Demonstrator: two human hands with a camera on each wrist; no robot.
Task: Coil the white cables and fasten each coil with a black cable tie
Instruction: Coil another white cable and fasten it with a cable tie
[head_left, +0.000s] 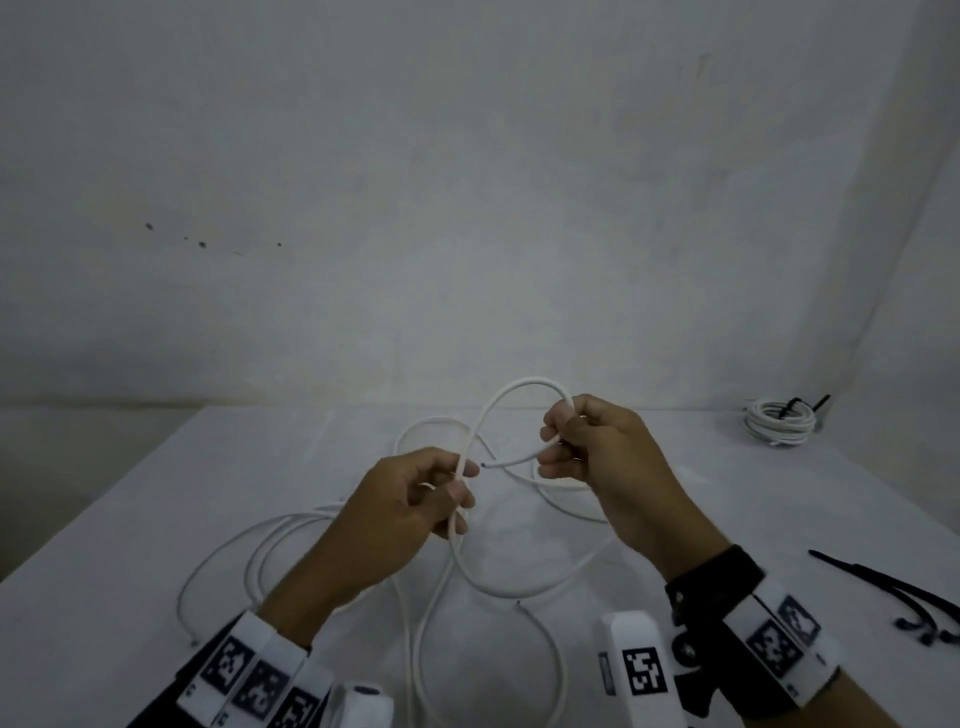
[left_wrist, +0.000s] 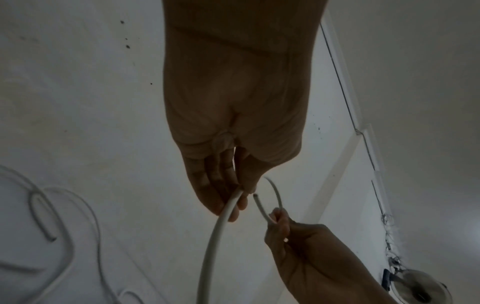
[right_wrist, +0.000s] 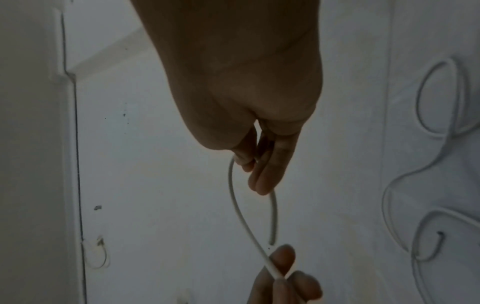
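Note:
A white cable arches in a small loop between my two hands above the table. My right hand pinches it near its free end, which points left. My left hand pinches the same cable lower down, and the rest trails onto the table in loose loops. In the left wrist view the cable runs down from the left fingers. The right wrist view shows the loop hanging from the right fingers.
A second loose white cable sprawls at the front left of the white table. A coiled white cable with a black tie lies at the back right. Loose black cable ties lie at the right edge.

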